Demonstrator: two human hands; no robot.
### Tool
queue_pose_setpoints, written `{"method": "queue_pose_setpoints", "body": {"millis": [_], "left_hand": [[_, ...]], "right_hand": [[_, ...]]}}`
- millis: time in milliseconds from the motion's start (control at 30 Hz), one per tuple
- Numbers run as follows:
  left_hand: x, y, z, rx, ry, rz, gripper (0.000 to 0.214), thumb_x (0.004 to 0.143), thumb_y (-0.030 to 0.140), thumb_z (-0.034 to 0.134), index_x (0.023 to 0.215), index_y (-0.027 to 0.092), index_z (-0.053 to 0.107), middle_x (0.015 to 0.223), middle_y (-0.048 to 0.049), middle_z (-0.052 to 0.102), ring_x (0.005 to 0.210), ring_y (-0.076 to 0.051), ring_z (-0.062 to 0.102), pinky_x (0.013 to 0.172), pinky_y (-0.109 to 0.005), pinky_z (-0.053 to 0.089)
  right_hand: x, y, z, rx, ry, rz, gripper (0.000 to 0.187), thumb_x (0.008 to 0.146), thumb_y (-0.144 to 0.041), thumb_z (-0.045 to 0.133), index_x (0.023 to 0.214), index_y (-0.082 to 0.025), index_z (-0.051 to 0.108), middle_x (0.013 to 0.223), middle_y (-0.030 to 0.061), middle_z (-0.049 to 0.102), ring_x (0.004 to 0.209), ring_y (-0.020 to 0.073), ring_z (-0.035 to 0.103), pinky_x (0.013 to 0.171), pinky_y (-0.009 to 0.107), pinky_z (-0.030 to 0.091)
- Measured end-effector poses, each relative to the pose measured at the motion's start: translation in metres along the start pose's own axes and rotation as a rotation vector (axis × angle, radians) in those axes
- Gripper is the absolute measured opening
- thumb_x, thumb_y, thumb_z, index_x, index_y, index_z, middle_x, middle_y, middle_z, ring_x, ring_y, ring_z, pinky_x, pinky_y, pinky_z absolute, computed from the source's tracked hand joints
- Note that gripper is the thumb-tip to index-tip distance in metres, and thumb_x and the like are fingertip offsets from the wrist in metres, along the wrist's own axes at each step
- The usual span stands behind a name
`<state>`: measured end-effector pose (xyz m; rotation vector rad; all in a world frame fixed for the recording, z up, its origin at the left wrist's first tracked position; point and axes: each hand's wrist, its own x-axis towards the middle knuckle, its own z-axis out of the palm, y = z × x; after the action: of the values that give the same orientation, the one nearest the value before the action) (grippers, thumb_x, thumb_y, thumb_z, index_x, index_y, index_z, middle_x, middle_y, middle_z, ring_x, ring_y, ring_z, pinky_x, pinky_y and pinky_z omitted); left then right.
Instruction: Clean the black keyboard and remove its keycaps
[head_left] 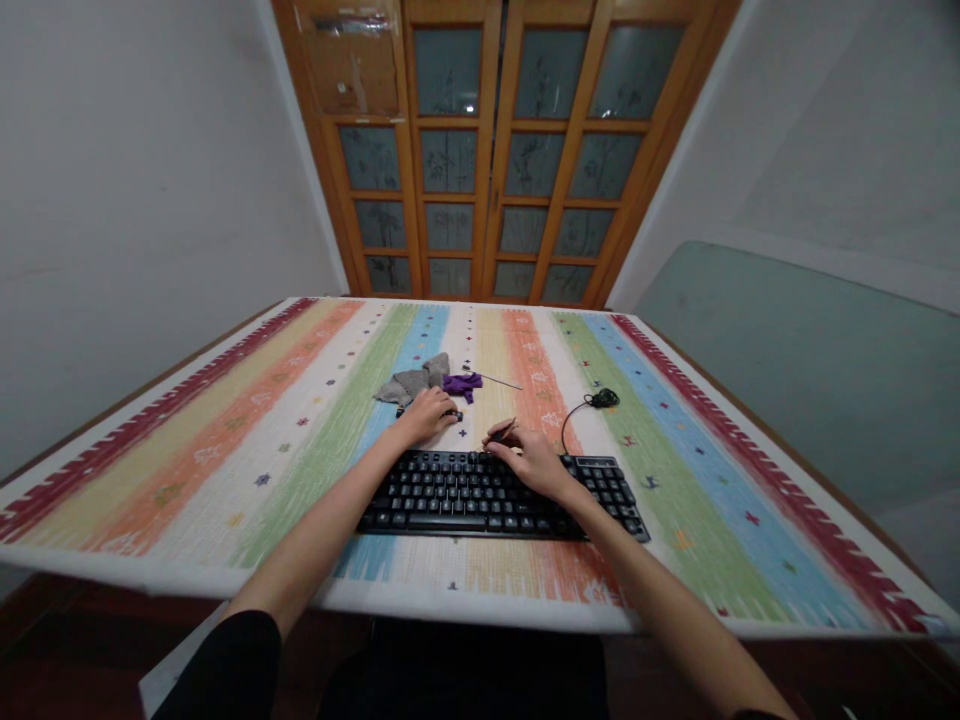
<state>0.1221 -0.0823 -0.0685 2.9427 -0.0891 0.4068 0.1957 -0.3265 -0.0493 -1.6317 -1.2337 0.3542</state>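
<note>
A black keyboard (450,500) lies flat in front of me, with both hands near its far edge. My left hand (429,416) rests just beyond it, fingers curled over a small black object (458,415) whose kind I cannot make out. Over the keyboard's top edge, my right hand (531,458) pinches a small dark thin object (498,434), too small to name. Past my left hand lie a crumpled grey cloth (412,383) and a purple cloth (463,384). A thin rod (499,381) extends to the right beside the purple cloth.
The keyboard's cable runs to a bundled coil (602,398) at the right. A striped, patterned tablecloth (300,460) covers the table. Beyond the far edge stand wooden doors with glass panes (450,160). A pale green panel (787,360) leans at the right wall.
</note>
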Motion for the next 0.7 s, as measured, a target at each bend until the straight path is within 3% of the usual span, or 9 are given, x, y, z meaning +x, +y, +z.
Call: {"method": "queue_pose_setpoints", "body": {"millis": [700], "left_hand": [[0.003,0.001,-0.006,0.097,-0.073,-0.002,0.013,0.086,0.029,0.065,0.095,0.02,0.066,0.099,-0.0055,0.067,0.099,-0.023,0.052,0.081,-0.034,0.034]], "right_hand": [[0.0,-0.005,0.013,-0.123,0.06,-0.072,0.006,0.089,-0.023,0.057,0.091,-0.019,0.06,0.084,0.0044,0.07,0.077,0.0175,0.067,0.074,0.029,0.05]]}}
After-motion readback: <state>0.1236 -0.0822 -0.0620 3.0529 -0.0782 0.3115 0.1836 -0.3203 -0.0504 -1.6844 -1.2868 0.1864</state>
